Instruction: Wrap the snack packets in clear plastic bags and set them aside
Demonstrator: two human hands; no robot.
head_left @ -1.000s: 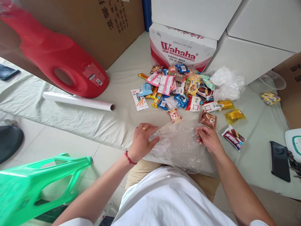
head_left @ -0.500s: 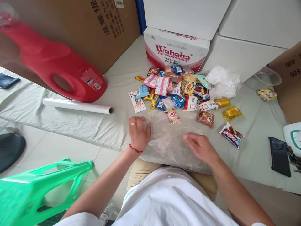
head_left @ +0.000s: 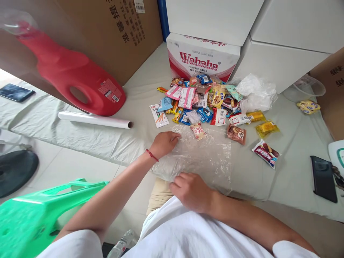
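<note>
A thin sheet of clear plastic film (head_left: 204,157) lies spread on the pale cloth in front of me. My left hand (head_left: 164,144), with a red cord on its wrist, pinches the film near its far left corner. Closer to my body, my right hand (head_left: 190,191) is closed at the near left edge of the film, its fingertips partly hidden by the hand. One small cream-and-red wrapped snack (head_left: 198,131) rests at the film's far edge. Just beyond lies a heap of packaged snacks (head_left: 199,98).
Left of the film lie a white roll (head_left: 95,120) and a large red bottle (head_left: 80,77). A Wahaha box (head_left: 202,57) stands behind the snacks. Crumpled clear plastic (head_left: 256,91), loose snack packs and a dark phone (head_left: 324,178) are on the right. A green stool (head_left: 34,211) stands left below.
My right hand has moved left and towards my body, to the film's near left edge. My left hand has turned and closed on the film, which lies flatter.
</note>
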